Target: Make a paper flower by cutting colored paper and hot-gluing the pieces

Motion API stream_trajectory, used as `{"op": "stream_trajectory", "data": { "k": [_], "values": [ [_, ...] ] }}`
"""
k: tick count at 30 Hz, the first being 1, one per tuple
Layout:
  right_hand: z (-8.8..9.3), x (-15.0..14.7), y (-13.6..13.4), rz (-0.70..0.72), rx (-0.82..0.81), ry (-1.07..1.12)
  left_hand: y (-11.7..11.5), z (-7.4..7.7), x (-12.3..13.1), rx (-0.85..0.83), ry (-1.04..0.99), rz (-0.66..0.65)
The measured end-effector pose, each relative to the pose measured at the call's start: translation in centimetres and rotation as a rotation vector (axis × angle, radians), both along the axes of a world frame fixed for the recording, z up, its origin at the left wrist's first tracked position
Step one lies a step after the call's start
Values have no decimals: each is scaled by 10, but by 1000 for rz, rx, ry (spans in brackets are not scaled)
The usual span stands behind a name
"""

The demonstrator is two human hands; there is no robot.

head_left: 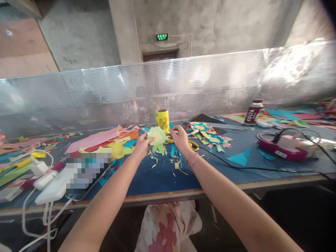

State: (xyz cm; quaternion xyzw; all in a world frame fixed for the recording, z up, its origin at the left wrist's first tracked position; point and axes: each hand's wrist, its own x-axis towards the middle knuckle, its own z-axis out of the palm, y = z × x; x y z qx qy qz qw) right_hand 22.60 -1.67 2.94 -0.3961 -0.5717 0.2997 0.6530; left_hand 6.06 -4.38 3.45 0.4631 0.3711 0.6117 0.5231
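Observation:
A paper flower (157,136), pale yellow in the middle with light green fringed edges, is pinched by my left hand (143,145) above the blue table. My right hand (180,138) is beside it with thumb and fingers pressed together. Whatever those fingers hold, if anything, is too small to make out. Just behind both hands a yellow roll with printed lettering (162,119) stands on end. Yellow scissor handles (193,145) lie by my right wrist, partly hidden by the hand. Small paper clippings (176,164) are scattered in front of the flower.
Finished-looking paper flowers (201,131) lie to the right, with a dark red bottle (253,112) behind. A purple power strip (282,150) trails a black cable. Pink paper (90,140), a phone (88,178) and white cables occupy the left. A perforated metal screen (126,94) borders the back.

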Motion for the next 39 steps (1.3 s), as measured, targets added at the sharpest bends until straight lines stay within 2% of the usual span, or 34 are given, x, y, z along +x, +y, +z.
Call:
{"op": "stream_trajectory", "data": {
  "k": [5, 10, 14, 19, 24, 32, 39],
  "values": [
    [8, 5, -4, 78, -50, 57, 4, -2, -2, 50, 110, 94],
    [14, 12, -5, 97, -81, 35, 5, -2, -5, 113, 217, 130],
    [15, 16, -7, 154, -34, -64, 3, -2, -7, 188, 320, 67],
    [19, 16, -14, 260, -64, -98, 2, -3, -6, 238, 390, -19],
    [21, 13, -20, 275, -75, -124, 0, -3, -5, 226, 409, -35],
    [20, 11, -19, 321, -171, -20, 4, -6, -6, 248, 412, -37],
    [18, 11, -20, 378, -158, 1, 3, -6, -5, 247, 440, -22]
  ]
}}
